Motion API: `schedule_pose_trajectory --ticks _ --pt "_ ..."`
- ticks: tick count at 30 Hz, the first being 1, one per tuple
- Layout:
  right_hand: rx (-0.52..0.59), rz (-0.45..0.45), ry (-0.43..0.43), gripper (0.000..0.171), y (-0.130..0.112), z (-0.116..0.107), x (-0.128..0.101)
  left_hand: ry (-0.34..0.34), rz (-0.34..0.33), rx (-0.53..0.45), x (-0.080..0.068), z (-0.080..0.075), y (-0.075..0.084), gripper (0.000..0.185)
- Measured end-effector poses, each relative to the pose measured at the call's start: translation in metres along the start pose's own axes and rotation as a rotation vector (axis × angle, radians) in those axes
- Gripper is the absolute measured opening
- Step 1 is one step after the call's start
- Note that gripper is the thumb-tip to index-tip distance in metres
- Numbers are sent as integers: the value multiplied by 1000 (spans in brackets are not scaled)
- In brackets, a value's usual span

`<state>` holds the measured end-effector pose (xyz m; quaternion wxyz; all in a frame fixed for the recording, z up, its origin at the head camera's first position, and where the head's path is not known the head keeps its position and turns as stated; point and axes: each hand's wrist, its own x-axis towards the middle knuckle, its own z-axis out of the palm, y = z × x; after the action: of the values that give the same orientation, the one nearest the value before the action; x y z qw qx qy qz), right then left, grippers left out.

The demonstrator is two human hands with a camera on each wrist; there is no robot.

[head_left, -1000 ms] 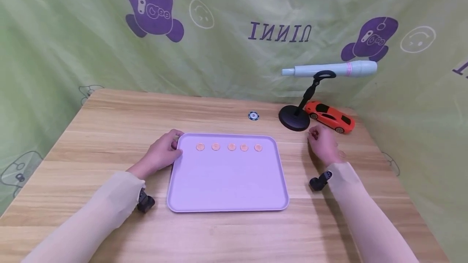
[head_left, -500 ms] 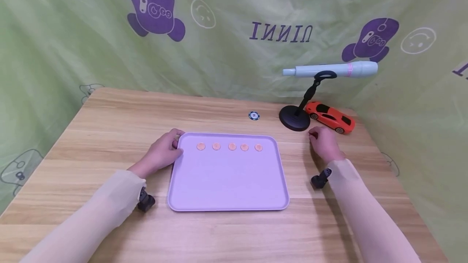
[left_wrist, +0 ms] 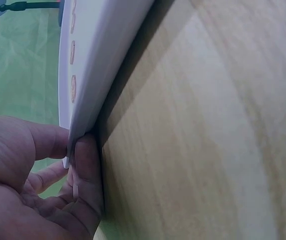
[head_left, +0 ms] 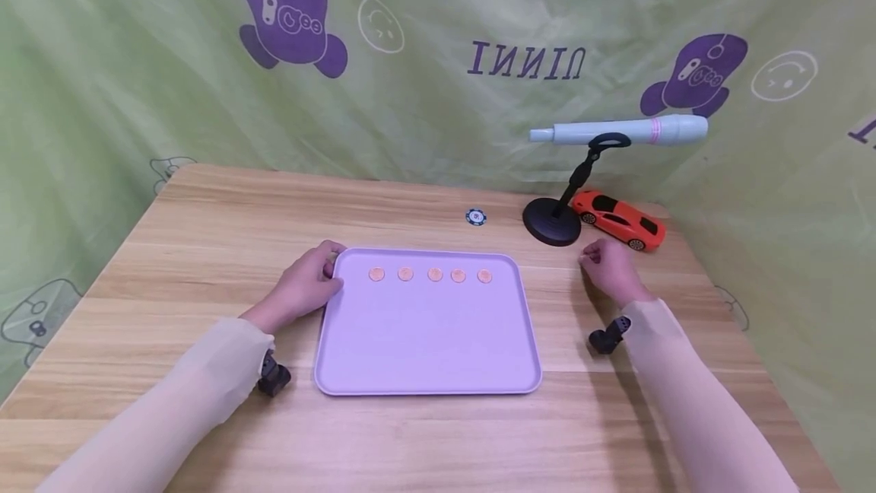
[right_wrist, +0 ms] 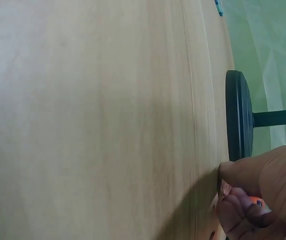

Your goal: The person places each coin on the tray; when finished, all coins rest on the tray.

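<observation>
Light wooden table (head_left: 205, 234), grain running left-right. Green cloth backdrop (head_left: 137, 97) hangs behind and wraps both sides, printed with purple cartoon figures (head_left: 290, 17), outline smileys and mirrored lettering. Lighting even, soft shadows.

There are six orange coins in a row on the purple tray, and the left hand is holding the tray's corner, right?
Not quite. The head view shows five coins in a row on the tray, not six. The rest is right: the left hand grips the tray's far left corner.
</observation>
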<state>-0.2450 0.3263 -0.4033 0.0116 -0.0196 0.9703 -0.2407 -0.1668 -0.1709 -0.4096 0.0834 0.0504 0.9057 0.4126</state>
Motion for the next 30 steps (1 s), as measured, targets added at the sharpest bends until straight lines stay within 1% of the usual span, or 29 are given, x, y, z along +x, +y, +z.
schedule_pose_trajectory --ticks 3,6,9,12,15,17,21,24,30 --pt "16 -32 32 18 2 0 -4 -6 0 7 0 0 1 52" --pt "30 -97 74 13 3 -1 -7 -10 4 15 1 1 1 52" --pt "35 -165 108 10 2 -1 -11 -10 3 17 2 2 1 51" --pt "38 -223 143 10 -5 1 -15 -4 -1 17 2 2 0 52" --pt "56 -267 159 11 -17 6 -18 1 1 19 2 1 -1 52" --pt "65 -280 148 12 -28 10 -19 0 5 17 3 1 -1 52" --pt "118 -282 92 14 -56 19 -20 -1 6 11 3 1 0 52" --pt "180 -323 49 16 -79 30 -21 3 3 8 2 1 1 53" --pt "323 -387 -89 17 -128 55 -29 2 -5 1 -1 1 0 53"
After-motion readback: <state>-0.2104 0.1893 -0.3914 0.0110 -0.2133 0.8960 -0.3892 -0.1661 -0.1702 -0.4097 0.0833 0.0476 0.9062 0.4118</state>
